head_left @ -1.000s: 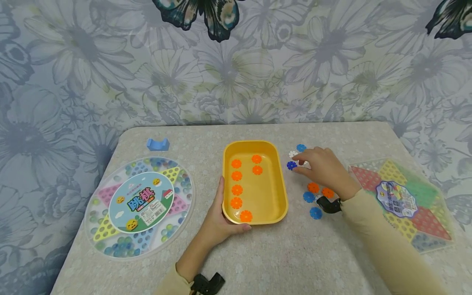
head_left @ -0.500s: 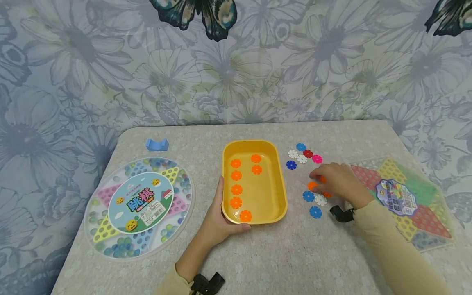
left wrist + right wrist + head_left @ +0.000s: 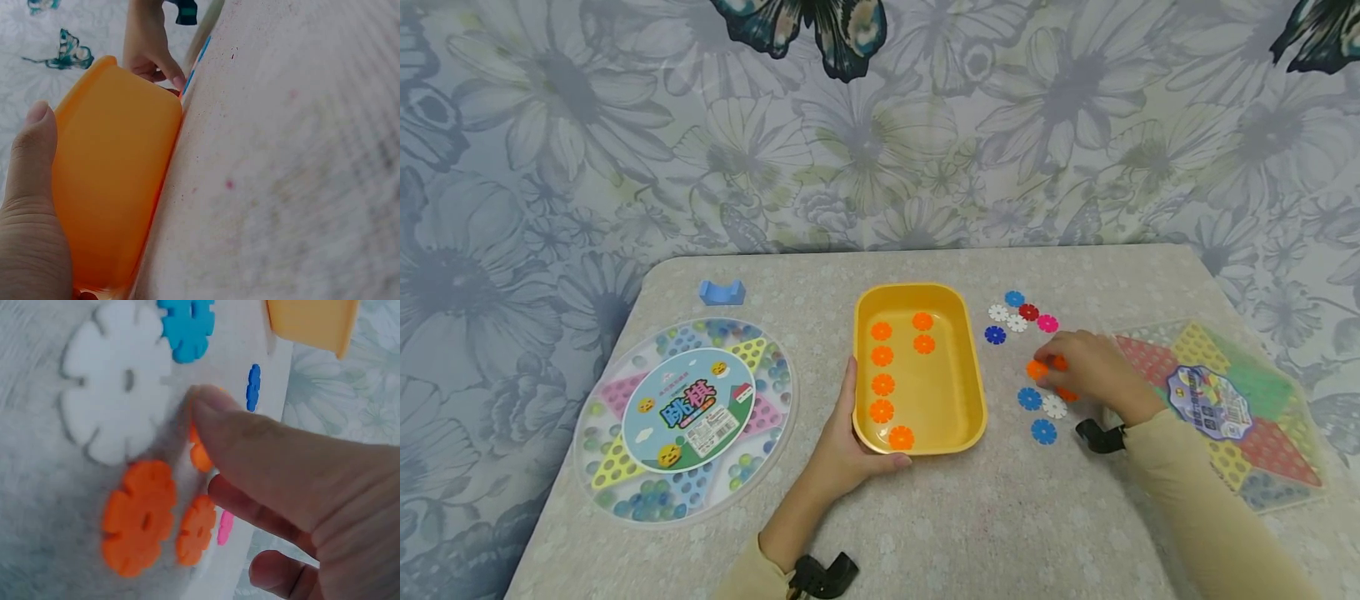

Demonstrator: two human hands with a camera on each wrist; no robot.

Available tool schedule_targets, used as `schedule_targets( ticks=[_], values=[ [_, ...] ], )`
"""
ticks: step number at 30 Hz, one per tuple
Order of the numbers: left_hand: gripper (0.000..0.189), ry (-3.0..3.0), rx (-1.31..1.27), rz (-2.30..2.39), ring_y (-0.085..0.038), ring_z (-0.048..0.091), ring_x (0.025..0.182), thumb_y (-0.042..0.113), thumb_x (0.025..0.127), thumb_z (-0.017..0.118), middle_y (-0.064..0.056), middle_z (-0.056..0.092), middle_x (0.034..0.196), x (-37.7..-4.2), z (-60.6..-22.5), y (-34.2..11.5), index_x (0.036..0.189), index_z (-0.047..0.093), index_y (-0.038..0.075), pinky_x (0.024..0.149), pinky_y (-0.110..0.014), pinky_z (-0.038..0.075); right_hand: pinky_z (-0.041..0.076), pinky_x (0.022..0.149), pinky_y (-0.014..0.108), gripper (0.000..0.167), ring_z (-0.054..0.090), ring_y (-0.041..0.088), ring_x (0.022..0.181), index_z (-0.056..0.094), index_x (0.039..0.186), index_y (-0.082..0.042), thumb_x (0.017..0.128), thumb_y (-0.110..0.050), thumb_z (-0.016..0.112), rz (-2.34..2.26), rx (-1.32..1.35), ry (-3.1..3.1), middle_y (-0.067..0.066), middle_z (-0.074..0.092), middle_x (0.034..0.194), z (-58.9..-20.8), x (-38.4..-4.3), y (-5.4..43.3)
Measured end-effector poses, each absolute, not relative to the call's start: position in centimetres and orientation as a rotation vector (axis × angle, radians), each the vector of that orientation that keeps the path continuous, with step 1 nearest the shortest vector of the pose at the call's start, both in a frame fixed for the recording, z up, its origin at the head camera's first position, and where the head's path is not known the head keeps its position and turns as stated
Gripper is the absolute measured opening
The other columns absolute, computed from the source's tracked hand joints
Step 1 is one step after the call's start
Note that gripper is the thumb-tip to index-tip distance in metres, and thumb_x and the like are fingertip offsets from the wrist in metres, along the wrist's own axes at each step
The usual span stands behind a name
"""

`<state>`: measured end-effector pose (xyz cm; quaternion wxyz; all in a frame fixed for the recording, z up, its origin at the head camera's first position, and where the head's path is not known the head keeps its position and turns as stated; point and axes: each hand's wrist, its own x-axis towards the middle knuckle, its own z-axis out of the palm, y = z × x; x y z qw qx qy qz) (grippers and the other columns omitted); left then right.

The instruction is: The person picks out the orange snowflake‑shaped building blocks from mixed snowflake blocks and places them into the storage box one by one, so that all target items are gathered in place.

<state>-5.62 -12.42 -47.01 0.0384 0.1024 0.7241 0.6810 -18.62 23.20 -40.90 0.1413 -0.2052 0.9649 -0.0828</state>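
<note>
A yellow tray [image 3: 943,375] stands mid-table with several orange notched flower-shaped discs [image 3: 883,384] inside, in two columns. My left hand [image 3: 842,454] grips the tray's near left corner, with the thumb along the near side and fingers up the left wall. At the right, my right hand [image 3: 1093,371] pinches an orange disc [image 3: 1037,369] between thumb and forefinger, low over the table. The right wrist view shows the thumb [image 3: 250,437] covering part of it. Two more orange discs [image 3: 139,519] lie beneath this hand, beside a white disc [image 3: 119,381].
Blue discs [image 3: 1043,432] lie nearer me. Farther back is a cluster of white, red, pink and blue discs [image 3: 995,335]. A round Chinese checkers set [image 3: 707,412] is at left, a clear-cased board [image 3: 1225,408] at right. A small blue plastic piece [image 3: 722,293] sits at back left.
My right hand has drawn back from the far cluster toward me and to the right, onto the orange discs, and one has shifted slightly away from me. The left hand and tray stay put.
</note>
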Motion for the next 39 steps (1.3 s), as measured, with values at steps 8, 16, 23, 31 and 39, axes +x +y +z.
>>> schedule_targets(
  ticks=[8, 16, 23, 31, 39],
  values=[
    [0.139, 2.215, 0.333, 2.097, -0.023, 0.032, 0.148, 0.021, 0.066, 0.094, -0.001, 0.012, 0.168, -5.6, -46.9, -12.4, 0.157, -0.009, 0.040, 0.116, -0.022, 0.032, 0.053, 0.086, 0.051, 0.029, 0.060, 0.025, 0.093, 0.071, 0.108, -0.014, 0.084, -0.027, 0.080, -0.313, -0.553, 2.753, 0.005, 0.071, 0.105, -40.9, -18.5, 23.3],
    [0.140, 2.279, 0.277, 2.038, -0.018, 0.028, 0.150, 0.021, 0.065, 0.095, 0.002, 0.014, 0.168, -5.4, -46.5, -12.3, 0.157, -0.008, 0.041, 0.118, -0.022, 0.028, 0.054, 0.079, 0.043, 0.026, 0.058, 0.019, 0.085, 0.068, 0.107, -0.019, 0.084, -0.026, 0.079, -0.349, -0.560, 2.738, -0.001, 0.069, 0.097, -40.8, -18.4, 23.4],
    [0.140, 2.284, 0.287, 2.037, -0.020, 0.029, 0.150, 0.024, 0.065, 0.095, 0.002, 0.014, 0.168, -5.5, -46.7, -12.3, 0.159, -0.009, 0.035, 0.117, -0.019, 0.028, 0.055, 0.082, 0.044, 0.033, 0.060, 0.019, 0.090, 0.071, 0.116, -0.018, 0.086, -0.033, 0.077, -0.369, -0.521, 2.724, 0.000, 0.070, 0.100, -40.8, -18.4, 23.5],
    [0.141, 2.246, 0.289, 2.061, -0.020, 0.031, 0.149, 0.022, 0.065, 0.095, 0.002, 0.013, 0.168, -5.5, -46.7, -12.3, 0.159, -0.010, 0.034, 0.115, -0.019, 0.031, 0.055, 0.084, 0.047, 0.038, 0.061, 0.019, 0.090, 0.073, 0.113, -0.015, 0.084, -0.039, 0.079, -0.385, -0.523, 2.737, 0.000, 0.072, 0.101, -40.8, -18.6, 23.5],
    [0.141, 2.243, 0.263, 2.059, -0.018, 0.032, 0.149, 0.020, 0.064, 0.095, 0.003, 0.014, 0.168, -5.5, -46.7, -12.2, 0.158, -0.009, 0.039, 0.116, -0.020, 0.031, 0.056, 0.076, 0.037, 0.043, 0.059, 0.018, 0.083, 0.071, 0.113, -0.011, 0.086, -0.044, 0.076, -0.482, -0.527, 2.780, 0.001, 0.070, 0.098, -40.3, -18.9, 22.3]
  ],
)
